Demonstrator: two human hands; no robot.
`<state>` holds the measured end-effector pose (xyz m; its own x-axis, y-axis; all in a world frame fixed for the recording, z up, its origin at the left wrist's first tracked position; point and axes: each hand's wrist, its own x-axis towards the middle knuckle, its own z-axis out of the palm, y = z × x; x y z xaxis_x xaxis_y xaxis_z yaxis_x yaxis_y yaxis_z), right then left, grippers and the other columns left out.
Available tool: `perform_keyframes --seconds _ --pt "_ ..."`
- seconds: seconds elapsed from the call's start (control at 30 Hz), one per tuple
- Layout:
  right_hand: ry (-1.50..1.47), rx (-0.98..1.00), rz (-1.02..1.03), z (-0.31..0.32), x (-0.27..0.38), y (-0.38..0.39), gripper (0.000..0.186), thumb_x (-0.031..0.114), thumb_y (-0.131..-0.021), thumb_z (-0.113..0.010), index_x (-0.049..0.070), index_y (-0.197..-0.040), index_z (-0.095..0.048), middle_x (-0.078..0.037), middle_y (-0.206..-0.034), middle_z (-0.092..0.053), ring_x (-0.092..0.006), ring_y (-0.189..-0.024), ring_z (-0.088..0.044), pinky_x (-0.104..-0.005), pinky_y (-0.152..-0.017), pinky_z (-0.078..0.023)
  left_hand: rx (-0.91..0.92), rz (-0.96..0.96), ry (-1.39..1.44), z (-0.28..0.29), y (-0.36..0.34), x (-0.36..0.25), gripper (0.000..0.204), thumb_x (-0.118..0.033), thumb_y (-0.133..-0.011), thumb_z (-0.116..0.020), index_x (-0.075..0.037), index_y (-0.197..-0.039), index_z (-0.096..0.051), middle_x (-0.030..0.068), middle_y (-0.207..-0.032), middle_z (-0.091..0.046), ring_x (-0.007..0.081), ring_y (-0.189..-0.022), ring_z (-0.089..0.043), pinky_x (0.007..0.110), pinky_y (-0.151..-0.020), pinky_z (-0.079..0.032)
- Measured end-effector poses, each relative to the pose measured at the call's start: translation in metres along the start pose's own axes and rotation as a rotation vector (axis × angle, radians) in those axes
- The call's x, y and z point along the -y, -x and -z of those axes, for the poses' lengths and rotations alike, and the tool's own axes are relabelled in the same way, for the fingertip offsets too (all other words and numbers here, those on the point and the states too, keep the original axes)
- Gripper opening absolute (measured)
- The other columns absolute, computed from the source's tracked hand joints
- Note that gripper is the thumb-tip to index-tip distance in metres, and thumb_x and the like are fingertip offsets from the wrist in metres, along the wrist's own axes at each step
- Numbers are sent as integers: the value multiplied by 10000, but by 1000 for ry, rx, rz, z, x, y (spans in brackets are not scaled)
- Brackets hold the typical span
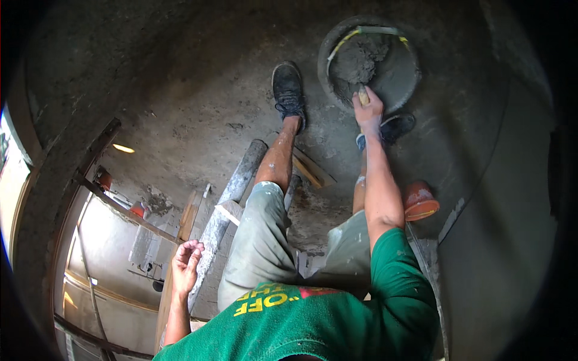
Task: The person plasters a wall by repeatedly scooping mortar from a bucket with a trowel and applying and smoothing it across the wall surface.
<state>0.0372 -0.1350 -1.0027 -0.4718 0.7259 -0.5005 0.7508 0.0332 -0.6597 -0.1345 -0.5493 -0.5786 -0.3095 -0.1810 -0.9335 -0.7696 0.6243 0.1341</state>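
Observation:
My right hand (368,107) grips the wooden handle (363,96) of a tool, likely a trowel, whose working end is hidden in wet grey mortar (355,63) inside a round dark tub (409,84). A yellow-and-pale handle (376,29) crosses the tub's upper part. At the lower left, my left hand (187,262) has loosely bent fingers, slightly apart, with nothing visible in them; it is beside a long, white-streaked pole (208,253). My shoes (288,90) rest on the stained concrete floor (211,84), the right one partly behind my arm.
An orange bucket (419,200) is right of my right forearm. Wooden boards (310,168) lie between my legs, and another plank (188,216) is left of the pole. Farther left are rusty bars (132,216) and a bright opening (13,186). A grey wall (512,240) runs along the right.

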Motion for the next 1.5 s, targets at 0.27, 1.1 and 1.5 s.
perform_keyframes --seconds 0.27,1.1,1.5 --pt "77 -23 258 211 187 103 325 231 -811 -686 -13 -1016 -621 -208 -828 -658 -360 -767 -663 -400 -652 -528 35 -288 -74 0 40 10 239 -89 -917 -598 11 -1131 -562 67 -1015 -634 121 -933 -583 268 -840 -474" --pt "-55 -607 300 955 650 213 389 268 -905 -622 92 -1227 -492 37 -707 -524 -34 -575 -481 -208 -489 -406 -112 -604 -211 -72 61 37 141 -50 -801 -615 9 -927 -591 79 -795 -613 144 -749 -564 306 -718 -487" --pt "585 85 256 511 302 140 358 298 -863 -667 50 -1077 -523 -148 -855 -636 -355 -832 -637 -424 -732 -507 96 -470 77 -55 59 -72 255 -124 -915 -610 6 -1129 -567 53 -1016 -629 128 -940 -594 276 -855 -475"
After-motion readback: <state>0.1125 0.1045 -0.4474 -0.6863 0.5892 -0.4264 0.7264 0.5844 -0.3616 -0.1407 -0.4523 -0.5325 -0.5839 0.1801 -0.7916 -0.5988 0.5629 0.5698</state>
